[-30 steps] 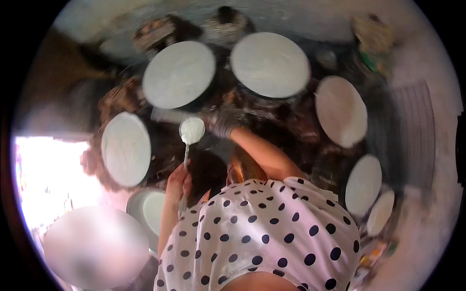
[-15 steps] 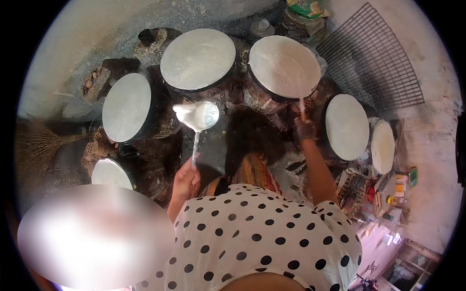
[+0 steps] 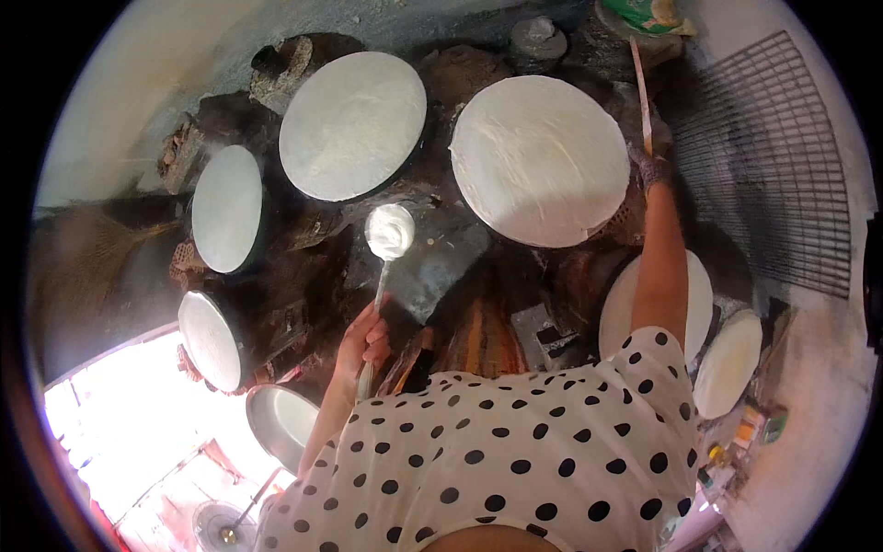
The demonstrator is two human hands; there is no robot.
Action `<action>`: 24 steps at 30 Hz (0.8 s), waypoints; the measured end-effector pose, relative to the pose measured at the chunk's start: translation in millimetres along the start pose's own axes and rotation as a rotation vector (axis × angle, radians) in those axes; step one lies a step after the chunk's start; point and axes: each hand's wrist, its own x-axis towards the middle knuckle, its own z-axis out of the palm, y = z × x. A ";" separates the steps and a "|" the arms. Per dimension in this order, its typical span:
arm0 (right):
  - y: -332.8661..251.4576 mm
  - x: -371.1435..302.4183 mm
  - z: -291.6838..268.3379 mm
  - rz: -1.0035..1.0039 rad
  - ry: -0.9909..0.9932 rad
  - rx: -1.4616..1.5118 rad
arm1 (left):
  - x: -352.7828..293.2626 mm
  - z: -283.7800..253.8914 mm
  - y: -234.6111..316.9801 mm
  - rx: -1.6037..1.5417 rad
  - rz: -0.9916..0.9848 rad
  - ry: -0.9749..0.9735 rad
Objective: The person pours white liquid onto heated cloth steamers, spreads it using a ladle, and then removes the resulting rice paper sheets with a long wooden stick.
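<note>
My left hand [image 3: 363, 339] is wrapped round the long handle of a metal ladle [image 3: 390, 232], whose bowl carries thick white batter. The ladle hangs low in the gap between two round griddles, near the back-left griddle [image 3: 353, 127]. My right arm stretches out to the far right. Its hand [image 3: 651, 167], dark over the fingers, grips a long flat wooden stick [image 3: 641, 87] that points away from me. Just left of that hand lies the back-right griddle [image 3: 543, 156], spread with a white, streaky layer.
More white-topped round griddles curve around me: two on the left [image 3: 226, 210] [image 3: 210, 340], one under my right forearm [image 3: 621, 308], one far right [image 3: 728, 364]. A wire grid [image 3: 782, 166] leans on the right wall. A pale pan [image 3: 281, 425] and a fan [image 3: 223, 529] are lower left.
My right hand has gone from the back-right griddle's near edge to its far right side with the stick. The ladle's batter no longer trails over its left lip. The view has shifted.
</note>
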 end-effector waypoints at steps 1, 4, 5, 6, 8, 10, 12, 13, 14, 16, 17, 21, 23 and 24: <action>2.1 19.4 -4.1 -0.025 -0.059 0.048 | 3.6 6.2 -0.5 0.012 0.001 0.000; -53.5 -17.0 17.2 -0.049 -0.162 0.109 | 3.0 9.0 -14.5 -0.035 0.035 0.070; -45.7 -7.3 12.2 -0.106 -0.123 0.136 | 6.3 10.6 -12.4 -0.047 0.019 0.062; -29.4 10.9 17.2 -0.164 -0.089 0.163 | 7.9 13.1 -10.3 -0.058 0.007 0.059; 7.7 65.1 19.4 -0.113 -0.257 0.226 | 17.5 21.9 2.5 -0.094 -0.002 0.037; 14.0 98.1 14.3 0.022 -0.522 0.230 | 23.2 18.8 9.1 -0.140 0.000 0.019; -24.3 48.4 30.9 0.013 -0.516 0.151 | 10.6 14.3 8.4 -0.153 0.072 0.049; -48.5 15.2 33.0 -0.029 -0.421 0.100 | 3.4 14.7 9.3 -0.161 0.108 0.059; -23.1 47.9 20.2 -0.037 -0.456 0.164 | 5.1 25.7 18.2 -0.079 0.093 0.033; -23.7 47.8 23.7 -0.136 -0.490 0.155 | 4.8 15.0 21.4 -0.099 0.092 0.008; -23.9 47.2 25.8 -0.186 -0.507 0.151 | 3.8 10.4 23.6 -0.109 0.091 -0.005; -2.1 51.5 12.5 -0.229 -0.297 0.221 | -0.3 12.2 34.3 -0.104 0.049 0.000; -21.6 13.8 11.8 -0.296 -0.113 0.217 | -5.7 4.0 31.1 -0.139 0.061 0.007; -35.7 -16.8 6.9 -0.331 -0.017 0.215 | -9.9 3.1 30.6 -0.100 0.075 0.039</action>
